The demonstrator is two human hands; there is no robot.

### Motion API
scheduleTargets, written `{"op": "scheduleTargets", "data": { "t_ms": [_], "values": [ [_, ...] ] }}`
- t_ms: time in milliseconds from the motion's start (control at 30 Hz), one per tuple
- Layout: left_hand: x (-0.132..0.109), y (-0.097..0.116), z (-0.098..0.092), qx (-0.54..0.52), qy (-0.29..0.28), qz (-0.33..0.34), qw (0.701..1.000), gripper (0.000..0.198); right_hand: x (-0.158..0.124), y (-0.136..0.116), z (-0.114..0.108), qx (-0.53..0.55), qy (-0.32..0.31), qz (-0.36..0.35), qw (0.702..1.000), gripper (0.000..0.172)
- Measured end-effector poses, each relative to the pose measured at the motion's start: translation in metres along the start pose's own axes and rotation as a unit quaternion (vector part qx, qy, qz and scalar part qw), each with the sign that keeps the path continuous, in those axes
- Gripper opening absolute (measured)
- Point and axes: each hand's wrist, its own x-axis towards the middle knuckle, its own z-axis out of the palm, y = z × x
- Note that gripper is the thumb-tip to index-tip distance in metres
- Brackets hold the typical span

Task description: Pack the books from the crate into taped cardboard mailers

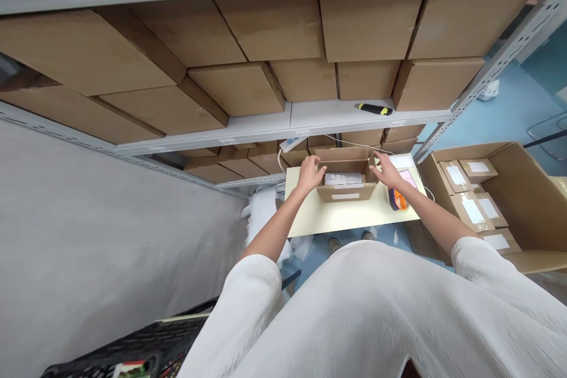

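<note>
Left hand (311,172) and right hand (387,170), both curled, grip opposite walls of an open cardboard box (346,192) on a cream board (349,218). Between the hands, a white packet (343,179) lies inside the box. Just below the right hand: an orange-and-navy object (397,201). Farther right: an open carton (522,207) holding labelled small boxes (456,176).

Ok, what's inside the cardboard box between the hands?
A white packet lies in the box; its front wall hides the box's bottom and anything lower down.
</note>
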Motion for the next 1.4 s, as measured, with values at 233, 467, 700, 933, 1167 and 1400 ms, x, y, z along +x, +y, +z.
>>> {"op": "scheduleTargets", "data": {
  "t_ms": [233, 467, 700, 933, 1167, 1400],
  "values": [
    [-0.039, -0.031, 0.007, -0.085, -0.139, -0.037, 0.986, 0.076, 0.006, -0.008, 0.012, 0.138, -0.033, 0.05, 0.989, 0.072],
    [-0.041, -0.041, 0.017, -0.039, -0.16, -0.041, 0.986, 0.068, 0.011, -0.011, 0.019, 0.118, -0.055, 0.07, 0.989, 0.08],
    [-0.039, -0.028, 0.034, 0.085, -0.015, 0.015, 0.996, 0.089, 0.026, -0.02, 0.015, 0.086, -0.042, 0.081, 0.992, 0.085],
    [-0.038, -0.035, 0.046, 0.096, -0.034, 0.082, 0.991, 0.072, 0.012, -0.014, 0.032, 0.011, -0.016, 0.096, 0.995, 0.049],
    [-0.042, -0.067, 0.079, 0.09, -0.092, 0.076, 0.989, 0.062, -0.005, -0.01, 0.058, 0.002, -0.034, 0.107, 0.994, 0.043],
    [-0.059, -0.073, 0.084, 0.142, -0.079, 0.082, 0.983, 0.067, 0.004, -0.014, 0.075, 0.03, -0.019, 0.077, 0.996, 0.048]
  ]
}}
